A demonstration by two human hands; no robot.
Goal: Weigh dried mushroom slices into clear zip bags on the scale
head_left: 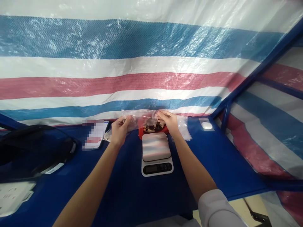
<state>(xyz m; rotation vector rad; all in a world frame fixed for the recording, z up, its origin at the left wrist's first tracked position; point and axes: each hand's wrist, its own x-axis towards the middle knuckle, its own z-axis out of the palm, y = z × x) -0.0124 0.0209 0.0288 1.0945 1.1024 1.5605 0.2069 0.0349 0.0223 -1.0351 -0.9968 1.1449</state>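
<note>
A clear plastic bag is stretched between my two hands above the far side of the blue table. My left hand pinches its left end, and my right hand pinches its right end. Behind and below the bag sits a red container or bag with brown and pale pieces in it, partly hidden by the bag. Just in front stands a kitchen scale with a shiny metal plate. Its display looks dark.
More clear bags lie by my right wrist. A white rounded object in a small bag lies further right. At left are a blurred-out phone-like item, a black object and a white power strip. Striped sheeting hangs behind the blue table.
</note>
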